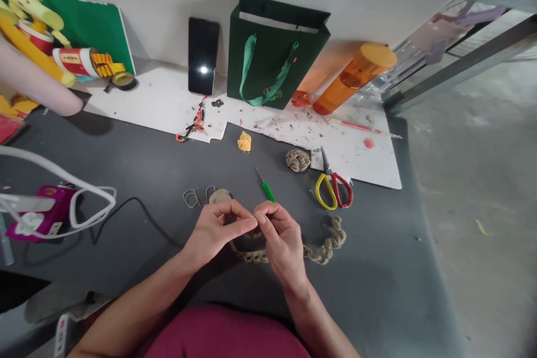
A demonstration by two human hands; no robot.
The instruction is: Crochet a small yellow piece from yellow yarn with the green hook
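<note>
My left hand (216,229) and my right hand (283,238) meet at the fingertips above the grey table (369,285), each closed in a pinch. What they pinch is too small to make out. Below and beside them runs a beige crocheted strip (331,243), partly hidden by my right hand. A beige round piece (220,196) lies just behind my left hand, with thin cord (191,198) to its left. Beyond my right hand is a green-handled crochet hook (267,190).
Scissors (334,189) and a coiled beige piece (297,160) lie at the right. Behind stand a phone (203,56), a green bag (277,56) and an orange cylinder (352,78). A yellow piece (244,141) is mid-table; a purple box (46,212) and white cable (54,168) are left.
</note>
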